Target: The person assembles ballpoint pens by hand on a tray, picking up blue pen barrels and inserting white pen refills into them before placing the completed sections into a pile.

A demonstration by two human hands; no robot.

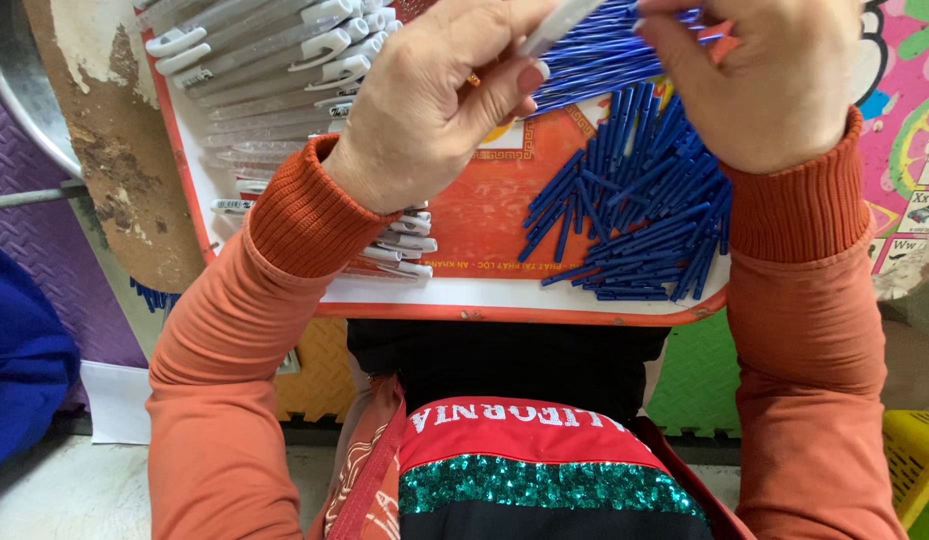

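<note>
My left hand [434,95] pinches a clear pen barrel [556,22] between thumb and fingers at the top of the view. My right hand [764,75] is closed on a bundle of blue pen refills [596,55] just beside it. Both hands hover above a red and white tray [504,300] resting on my lap. A loose heap of blue refills [639,215] covers the tray's right half. Rows of clear pen barrels with white clips [274,60] lie on its left half, partly hidden by my left wrist.
Colourful foam mats [909,130] cover the floor to the right. A yellow plastic crate [914,455] sits at the lower right. A blue cloth shape [19,360] lies at the left, near a worn brown board [114,150] and a metal rim [14,75].
</note>
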